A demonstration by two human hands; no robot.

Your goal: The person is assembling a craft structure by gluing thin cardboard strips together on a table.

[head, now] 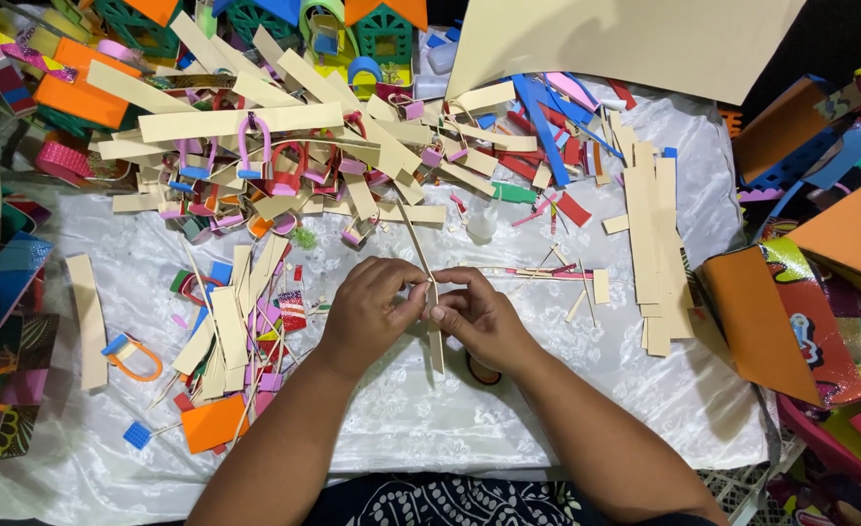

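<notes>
Two hands meet at frame center over white cloth (508,409). Left hand (370,310) & right hand (477,314) both pinch one thin cream foam strip (434,336), fingertips closed on its upper part; strip runs approx 12-to-6 between them, lower end sticking out toward 6. Cream strip stack (653,244) at 3 o'clock, well apart. Mixed scrap pile (245,321) at 9 o'clock, near left wrist. Small foam handbags (253,146) heaped at 11. Big cream sheet (635,39) at 1.
</notes>
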